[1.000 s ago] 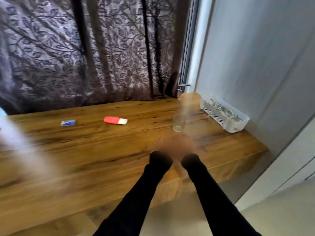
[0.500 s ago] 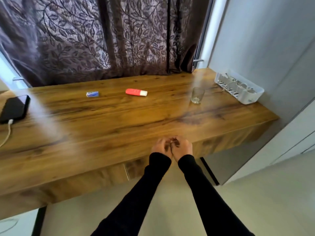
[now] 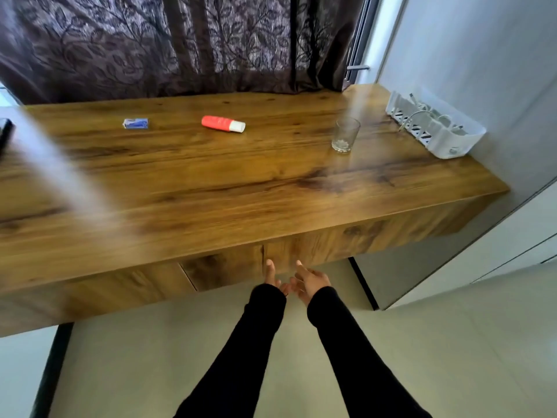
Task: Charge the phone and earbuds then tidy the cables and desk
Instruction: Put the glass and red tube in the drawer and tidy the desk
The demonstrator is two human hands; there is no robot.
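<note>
My hands (image 3: 294,280) hang loose and empty below the desk (image 3: 241,188), the glass (image 3: 345,134) upright near the basket (image 3: 434,131): light, slick, breakable, so I'd wrap its sides.

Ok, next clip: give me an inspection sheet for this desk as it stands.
Surface: wooden desk, glare streak at left.
Job's things: dark phone at left edge, mostly cut off; earbuds not seen.
Clutter: small blue box; red tube lying flat; upright drinking glass.
Hands: left hand and right hand open, below the desk front, holding nothing.
Cables: white ones inside white basket at right end.
Surroundings: patterned curtain behind.
</note>
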